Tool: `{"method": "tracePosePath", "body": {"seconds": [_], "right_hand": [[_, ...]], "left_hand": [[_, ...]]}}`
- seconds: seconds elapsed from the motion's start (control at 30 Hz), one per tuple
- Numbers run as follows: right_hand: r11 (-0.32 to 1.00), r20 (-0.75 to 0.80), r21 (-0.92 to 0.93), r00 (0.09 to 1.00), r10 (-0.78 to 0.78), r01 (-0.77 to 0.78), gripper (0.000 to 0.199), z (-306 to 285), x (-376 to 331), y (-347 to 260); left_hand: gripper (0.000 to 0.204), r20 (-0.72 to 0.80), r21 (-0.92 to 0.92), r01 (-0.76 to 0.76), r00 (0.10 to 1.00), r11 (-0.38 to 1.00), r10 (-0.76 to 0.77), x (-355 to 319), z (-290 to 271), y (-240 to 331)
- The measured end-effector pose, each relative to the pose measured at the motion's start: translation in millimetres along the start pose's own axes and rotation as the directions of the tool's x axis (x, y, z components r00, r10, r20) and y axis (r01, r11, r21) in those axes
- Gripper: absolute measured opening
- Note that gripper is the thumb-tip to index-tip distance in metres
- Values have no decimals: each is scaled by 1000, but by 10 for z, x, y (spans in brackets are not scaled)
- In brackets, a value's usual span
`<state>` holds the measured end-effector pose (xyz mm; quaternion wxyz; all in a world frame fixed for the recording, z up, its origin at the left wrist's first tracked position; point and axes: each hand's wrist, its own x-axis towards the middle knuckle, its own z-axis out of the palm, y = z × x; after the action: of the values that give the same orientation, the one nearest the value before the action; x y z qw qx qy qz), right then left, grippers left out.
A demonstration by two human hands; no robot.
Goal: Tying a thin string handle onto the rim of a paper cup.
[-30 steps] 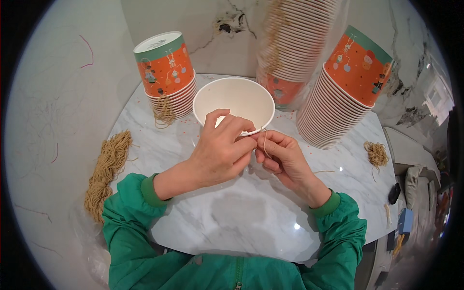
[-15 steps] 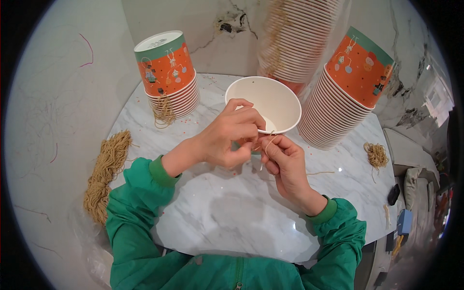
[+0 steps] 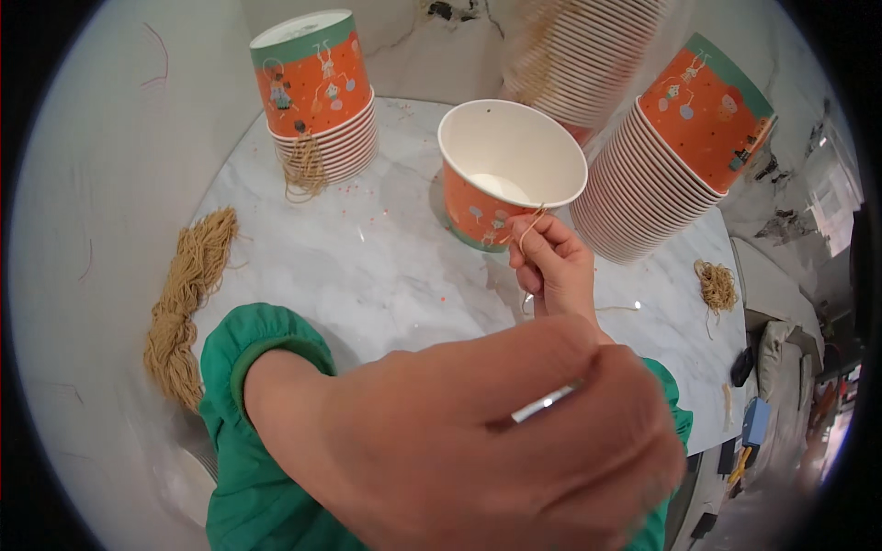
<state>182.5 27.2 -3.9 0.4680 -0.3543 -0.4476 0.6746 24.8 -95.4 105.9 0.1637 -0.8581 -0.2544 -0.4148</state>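
Observation:
A single paper bucket (image 3: 473,207), white inside and orange with a green band outside, stands upright at the middle of the table. A loop of thin tan string (image 3: 525,241) hangs at its front rim. My right hand (image 3: 560,271) pinches that string just below the rim, fingers closed against the bucket's side. Close in front of me, my left hand (image 3: 478,432) is raised and closed, large and partly blurred; it covers my right forearm. A pale sliver shows in the gap between its fingers, but what the fingertips hold is hidden.
Stacked upside-down buckets stand at the back left (image 3: 317,92) and right (image 3: 684,138); a tall wrapped stack (image 3: 588,64) leans behind. A tan string bundle (image 3: 188,308) lies at the left edge, a small tangle (image 3: 716,286) at the right. The marble table (image 3: 349,266) carries red specks.
My left hand has left the bucket's rim and come up toward me, closed. My right hand stays at the rim with the string. The view has shifted slightly.

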Motion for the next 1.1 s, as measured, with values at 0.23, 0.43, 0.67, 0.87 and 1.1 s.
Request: {"method": "tracePosePath", "body": {"seconds": [0.23, 0.43, 0.67, 0.87, 1.1], "right_hand": [[998, 28, -33, 998, -62, 63, 18, 17, 15, 38], [997, 55, -23, 996, -74, 75, 18, -19, 3, 20], [996, 12, -63, 998, -68, 69, 16, -14, 7, -13], [995, 33, -36, 995, -94, 95, 16, 46, 6, -24], [994, 26, -32, 995, -101, 102, 16, 29, -9, -44]], "left_hand": [[18, 61, 24, 89, 994, 996, -91, -44, -147, -9], [18, 119, 51, 134, 983, 990, -139, -51, -269, -3], [18, 176, 41, 134, 974, 990, -139, 30, -337, -112], [19, 223, 39, 138, 964, 990, -143, 128, -450, -156], [20, 264, 10, 137, 955, 990, -135, 125, -507, -41]]}}
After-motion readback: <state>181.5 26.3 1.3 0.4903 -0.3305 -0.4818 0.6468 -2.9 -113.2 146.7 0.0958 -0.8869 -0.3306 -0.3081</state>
